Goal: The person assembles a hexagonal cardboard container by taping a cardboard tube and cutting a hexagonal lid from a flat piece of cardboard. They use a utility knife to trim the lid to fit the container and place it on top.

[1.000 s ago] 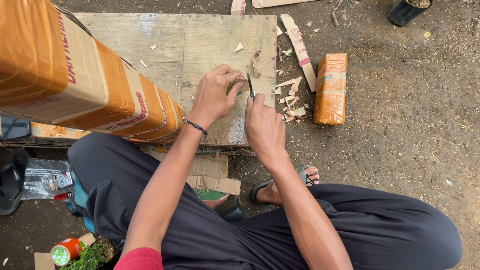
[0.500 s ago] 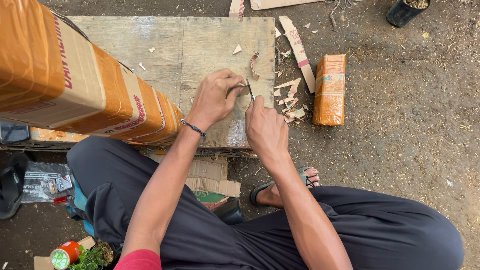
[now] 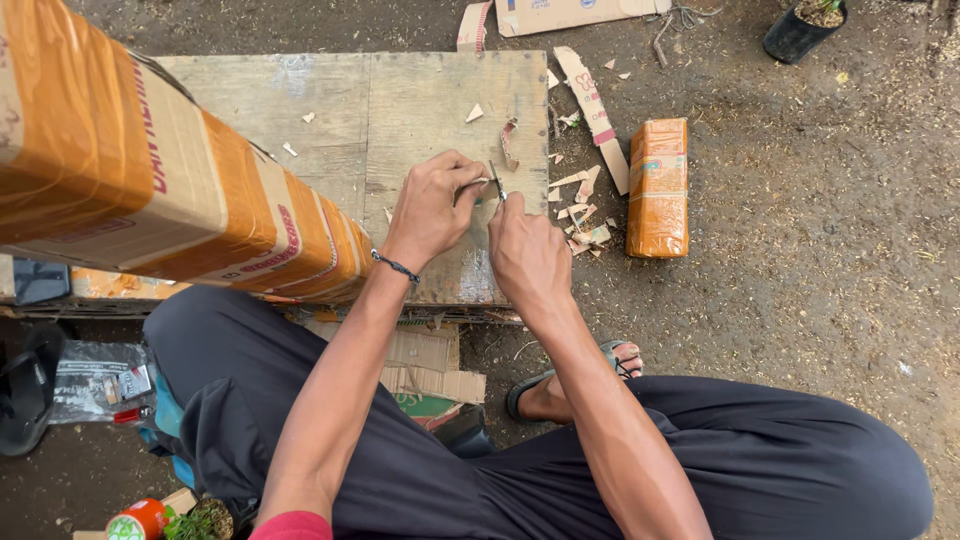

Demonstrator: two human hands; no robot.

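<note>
Blade (image 3: 496, 182) and a small pale piece (image 3: 478, 183) meet between the two hands, over the near right part of the wooden board (image 3: 330, 110); the piece is too small and too covered to tell what it is made of. Left hand (image 3: 432, 205) is closed, its fingertips pinching the piece from the left and pressing it toward the board. Right hand (image 3: 528, 255) is closed around the blade's handle, which the fist hides, so only the thin dark tip shows, pointing away from the body and touching or nearly touching the piece. By the look of it, the step in hand is trimming or paring the piece with the blade; any further stroke would call for a firm pinch on the left and a short, controlled push on the right, kept clear of the left fingertips, which sit just beside the edge. Cardboard scraps (image 3: 575, 210) lie on the ground just past the board's right edge, with a long strip (image 3: 592, 112) beyond them and an orange packet (image 3: 658, 187) farther right. A tall stack of orange-banded cartons (image 3: 150, 190) leans across the board's left side, well apart from the hands.
</note>
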